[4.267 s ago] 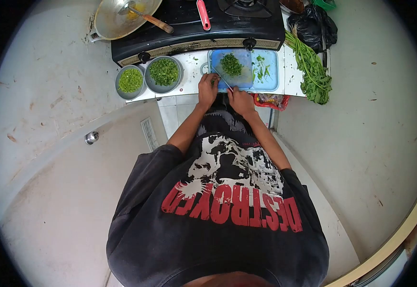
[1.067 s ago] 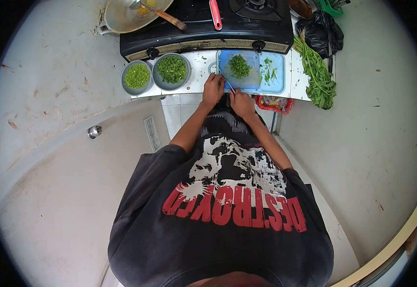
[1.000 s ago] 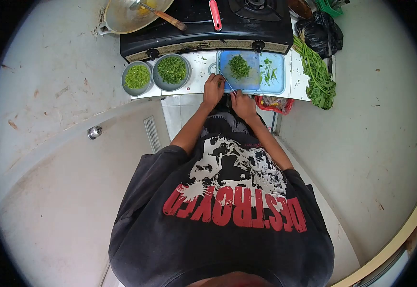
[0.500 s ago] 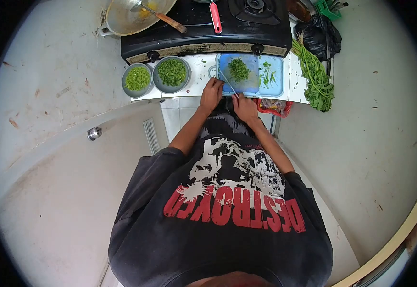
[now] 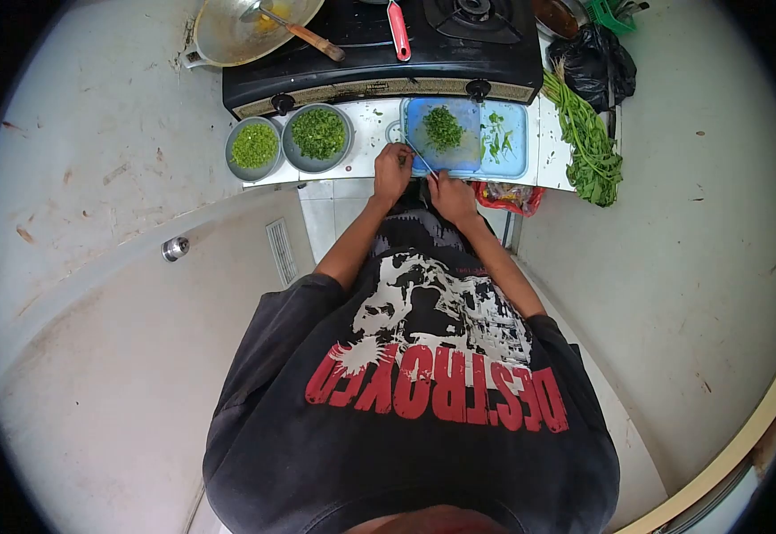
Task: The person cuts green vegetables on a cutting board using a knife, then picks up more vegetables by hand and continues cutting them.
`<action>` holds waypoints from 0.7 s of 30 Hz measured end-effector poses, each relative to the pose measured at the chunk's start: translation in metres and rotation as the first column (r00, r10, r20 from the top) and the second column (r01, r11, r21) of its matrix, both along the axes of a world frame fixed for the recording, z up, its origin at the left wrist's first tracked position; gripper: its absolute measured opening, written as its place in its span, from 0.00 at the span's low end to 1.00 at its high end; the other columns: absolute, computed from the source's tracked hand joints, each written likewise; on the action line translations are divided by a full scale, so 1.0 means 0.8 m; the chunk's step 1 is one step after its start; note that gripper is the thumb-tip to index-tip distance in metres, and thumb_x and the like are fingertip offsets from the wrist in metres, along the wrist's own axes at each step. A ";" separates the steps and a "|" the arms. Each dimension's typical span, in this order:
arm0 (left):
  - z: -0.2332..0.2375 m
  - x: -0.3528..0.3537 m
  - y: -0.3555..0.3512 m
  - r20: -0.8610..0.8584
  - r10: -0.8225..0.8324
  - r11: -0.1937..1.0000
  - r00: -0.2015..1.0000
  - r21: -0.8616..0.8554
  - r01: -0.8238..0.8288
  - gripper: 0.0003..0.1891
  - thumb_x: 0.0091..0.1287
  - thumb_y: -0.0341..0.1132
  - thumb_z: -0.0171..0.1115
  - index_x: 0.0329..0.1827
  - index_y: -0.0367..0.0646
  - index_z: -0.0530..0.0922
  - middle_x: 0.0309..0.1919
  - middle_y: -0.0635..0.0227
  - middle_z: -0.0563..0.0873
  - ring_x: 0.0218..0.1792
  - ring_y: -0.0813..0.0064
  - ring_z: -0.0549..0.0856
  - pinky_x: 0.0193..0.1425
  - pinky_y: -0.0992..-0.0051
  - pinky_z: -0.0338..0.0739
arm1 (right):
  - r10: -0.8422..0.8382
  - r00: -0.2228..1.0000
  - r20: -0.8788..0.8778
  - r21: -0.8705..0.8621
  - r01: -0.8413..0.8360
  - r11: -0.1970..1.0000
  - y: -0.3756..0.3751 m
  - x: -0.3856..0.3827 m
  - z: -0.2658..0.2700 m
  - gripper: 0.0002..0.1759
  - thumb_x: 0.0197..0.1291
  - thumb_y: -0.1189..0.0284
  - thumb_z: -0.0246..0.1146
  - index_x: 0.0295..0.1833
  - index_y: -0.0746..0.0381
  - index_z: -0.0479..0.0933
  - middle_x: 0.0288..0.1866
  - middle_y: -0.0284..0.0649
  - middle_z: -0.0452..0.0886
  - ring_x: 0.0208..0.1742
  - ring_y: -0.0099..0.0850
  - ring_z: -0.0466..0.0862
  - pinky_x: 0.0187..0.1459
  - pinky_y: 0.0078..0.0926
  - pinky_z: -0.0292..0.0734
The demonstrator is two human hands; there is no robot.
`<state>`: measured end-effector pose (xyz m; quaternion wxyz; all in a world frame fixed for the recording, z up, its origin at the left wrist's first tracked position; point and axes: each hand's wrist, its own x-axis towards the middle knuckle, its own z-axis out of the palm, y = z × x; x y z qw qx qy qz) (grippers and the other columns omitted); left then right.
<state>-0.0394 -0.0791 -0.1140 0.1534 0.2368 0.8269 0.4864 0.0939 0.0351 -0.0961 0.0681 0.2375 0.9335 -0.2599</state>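
Observation:
My right hand (image 5: 451,198) is closed around the handle of a knife (image 5: 422,161), whose thin blade slants up and to the left over the near left corner of a blue chopping board (image 5: 466,158). Close to the blade, my left hand (image 5: 392,172) has its fingers curled together at the board's left edge; what they pinch, if anything, is too small to make out. A heap of finely chopped green leaves (image 5: 442,129) lies on the board. Loose leaf pieces (image 5: 495,135) are scattered on the light blue tray (image 5: 518,163) beneath it.
Left of the board stand two grey bowls of chopped greens (image 5: 253,146) (image 5: 318,133). Behind is a black gas stove (image 5: 379,71) with a wok (image 5: 219,36), a wooden-handled spatula (image 5: 316,42) and a red handle (image 5: 398,31). Leafy stalks (image 5: 591,151) and a black plastic bag (image 5: 593,67) lie right.
Both hands have shifted very slightly to the left, and the knife blade has moved with them. The chopped heap and bowls stay in place.

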 end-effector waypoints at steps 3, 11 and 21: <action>0.002 0.002 0.000 -0.009 0.008 1.000 1.000 -0.023 -0.008 0.04 0.65 0.23 0.65 0.41 0.34 0.85 0.37 0.54 0.84 0.38 0.55 0.88 0.45 0.61 0.83 | -0.026 1.000 0.012 -0.001 0.026 1.000 0.007 0.022 -0.001 0.25 0.77 0.54 0.52 0.44 0.67 0.77 0.26 0.59 0.84 0.30 0.59 0.87 0.34 0.57 0.84; 0.013 -0.002 0.008 -0.245 -0.065 0.996 0.967 -0.074 0.048 0.05 0.64 0.24 0.66 0.40 0.36 0.88 0.36 0.55 0.84 0.42 0.52 0.84 0.50 0.57 0.79 | -0.085 0.996 0.000 -0.021 0.085 0.996 0.016 0.015 0.005 0.25 0.77 0.53 0.53 0.45 0.68 0.76 0.25 0.61 0.83 0.30 0.61 0.86 0.34 0.58 0.82; 0.015 -0.003 0.002 -0.260 -0.110 0.989 0.959 -0.123 0.081 0.05 0.64 0.27 0.67 0.40 0.39 0.88 0.37 0.58 0.85 0.42 0.54 0.84 0.50 0.59 0.78 | -0.042 0.998 -0.050 -0.009 0.042 0.999 -0.001 -0.009 -0.007 0.24 0.77 0.54 0.54 0.43 0.68 0.76 0.24 0.58 0.83 0.28 0.59 0.86 0.31 0.56 0.83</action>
